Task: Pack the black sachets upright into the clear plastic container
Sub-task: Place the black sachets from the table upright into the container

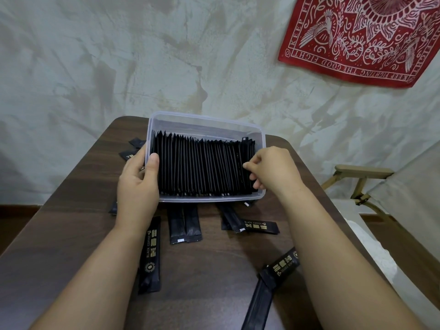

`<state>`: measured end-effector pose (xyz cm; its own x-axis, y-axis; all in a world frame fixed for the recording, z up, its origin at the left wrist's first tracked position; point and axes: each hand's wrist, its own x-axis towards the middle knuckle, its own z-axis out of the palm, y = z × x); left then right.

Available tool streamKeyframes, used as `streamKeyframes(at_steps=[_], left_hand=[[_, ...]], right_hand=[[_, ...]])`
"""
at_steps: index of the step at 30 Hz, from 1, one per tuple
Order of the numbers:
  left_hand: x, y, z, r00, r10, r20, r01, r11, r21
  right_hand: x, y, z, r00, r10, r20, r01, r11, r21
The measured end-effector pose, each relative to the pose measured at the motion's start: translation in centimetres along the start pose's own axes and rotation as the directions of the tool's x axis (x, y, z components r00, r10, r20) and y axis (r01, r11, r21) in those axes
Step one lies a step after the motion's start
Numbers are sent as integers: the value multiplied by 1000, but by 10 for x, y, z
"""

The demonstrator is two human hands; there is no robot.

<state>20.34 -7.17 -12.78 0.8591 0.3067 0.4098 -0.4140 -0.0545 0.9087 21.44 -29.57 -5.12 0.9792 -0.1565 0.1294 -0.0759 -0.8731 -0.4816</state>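
Clear plastic container (209,198): dense row of upright black sachets (202,165). Left hand (138,184) grips its left wall; right hand (273,170) pinches sachets at its right end.

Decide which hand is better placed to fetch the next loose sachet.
Likely right. The left hand grips the clear container, steadying it; the right hand pinches the packed row, nearest a loose sachet.

Mottled plaster wall (119,55), red bandana (362,36) hung on it, dark wooden table (214,270), folding chair (362,179)
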Motion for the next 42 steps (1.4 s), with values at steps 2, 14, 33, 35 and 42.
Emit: streamKeyframes(at_steps=[2, 14, 33, 35, 42], left_hand=[[1, -2, 0, 1000, 2, 1, -2, 1000, 1], [1, -2, 0, 1000, 4, -6, -4, 1000, -1], [3, -7, -1, 1000, -18, -9, 18, 1000, 6], [3, -7, -1, 1000, -20, -10, 20, 1000, 8], [2, -5, 1, 999, -33, -21, 33, 999, -7]], right_hand=[[2, -3, -1, 999, 9, 32, -7, 998, -58], [-11, 6, 10, 983, -109, -149, 97, 992, -83], [-33, 8, 31, 896, -427, -121, 396, 892, -220], [-36, 8, 34, 920, -374, 115, 390, 896, -213], [-45, 9, 46, 922, -329, 203, 380, 870, -315]])
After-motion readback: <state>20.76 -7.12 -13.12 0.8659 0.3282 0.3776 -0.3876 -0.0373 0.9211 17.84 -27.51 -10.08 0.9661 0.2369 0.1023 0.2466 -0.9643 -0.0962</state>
